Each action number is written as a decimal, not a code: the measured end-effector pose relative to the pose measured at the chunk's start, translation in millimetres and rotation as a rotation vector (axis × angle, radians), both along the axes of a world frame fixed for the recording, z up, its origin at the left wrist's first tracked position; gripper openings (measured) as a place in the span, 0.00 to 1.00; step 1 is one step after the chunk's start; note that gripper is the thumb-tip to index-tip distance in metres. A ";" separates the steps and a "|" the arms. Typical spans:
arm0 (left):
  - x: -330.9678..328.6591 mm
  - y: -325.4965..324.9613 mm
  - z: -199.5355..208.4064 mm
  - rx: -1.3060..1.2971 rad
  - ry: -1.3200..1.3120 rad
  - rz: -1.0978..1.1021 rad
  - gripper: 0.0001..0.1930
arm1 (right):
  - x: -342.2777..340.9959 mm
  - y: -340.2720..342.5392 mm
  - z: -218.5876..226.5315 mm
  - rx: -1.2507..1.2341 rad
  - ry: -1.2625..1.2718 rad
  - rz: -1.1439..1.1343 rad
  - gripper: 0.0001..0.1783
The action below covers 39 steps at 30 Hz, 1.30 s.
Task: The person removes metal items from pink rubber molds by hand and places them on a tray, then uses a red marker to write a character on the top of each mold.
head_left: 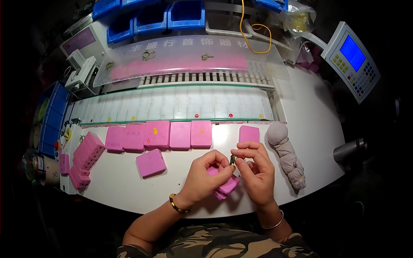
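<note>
Between the fingertips of both my hands is a small dark green piece, too small to make out fully. My left hand is closed in a pinch at its lower side, thumb against the bent fingers. From the right, my right hand pinches it with thumb and fingers. Right below the hands lie pink blocks, partly hidden by my left hand; they look stacked. Another pink block rests just beyond my right hand. To the left, a single pink block lies slightly turned on the white table.
A row of pink blocks lines the front of a glass-topped tray. More pink blocks are stacked at the left. On the right lie a knotted grey cloth roll and a keypad panel. Blue bins stand behind.
</note>
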<state>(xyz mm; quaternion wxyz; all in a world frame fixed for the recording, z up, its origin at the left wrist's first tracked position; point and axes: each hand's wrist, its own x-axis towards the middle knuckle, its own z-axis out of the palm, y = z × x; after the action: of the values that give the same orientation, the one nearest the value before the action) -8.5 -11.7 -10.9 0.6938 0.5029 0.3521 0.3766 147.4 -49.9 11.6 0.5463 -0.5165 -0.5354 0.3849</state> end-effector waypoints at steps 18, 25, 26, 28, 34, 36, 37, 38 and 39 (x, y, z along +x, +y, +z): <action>2.7 -4.8 -1.0 0.333 0.081 0.154 0.05 | 1.4 -1.3 -4.6 -0.011 0.105 -0.011 0.13; 3.1 -2.9 0.3 0.295 0.112 0.174 0.06 | 3.7 -2.7 -9.5 0.026 0.130 -0.008 0.13; 2.7 -2.8 0.6 0.289 0.119 0.167 0.06 | 3.2 -2.7 -9.4 0.026 0.131 -0.007 0.13; 2.7 -3.1 1.2 0.275 0.116 0.152 0.07 | 2.1 -2.9 -8.4 0.015 0.146 0.000 0.14; 3.1 -5.7 2.3 0.264 0.125 0.107 0.07 | -0.2 -5.2 -5.9 -0.143 0.253 0.028 0.14; 2.7 -5.6 2.3 0.295 0.135 0.113 0.07 | 1.3 -4.1 -3.3 -0.170 0.291 0.032 0.14; 2.3 -5.1 2.8 0.272 0.126 0.102 0.07 | 2.5 -3.9 -2.6 -0.197 0.329 0.034 0.13; 2.0 -4.7 3.0 0.248 0.117 0.091 0.06 | 4.0 -3.9 -3.5 -0.198 0.329 0.034 0.13; 1.8 -4.3 2.8 0.248 0.117 0.091 0.06 | 5.7 -3.8 -4.7 -0.230 0.397 0.038 0.13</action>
<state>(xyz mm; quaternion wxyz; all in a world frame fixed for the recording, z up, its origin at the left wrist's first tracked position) -6.6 -16.0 -8.2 0.5868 0.5892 0.3651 0.4185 153.1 -53.7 6.9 0.5712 -0.4791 -0.3798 0.5477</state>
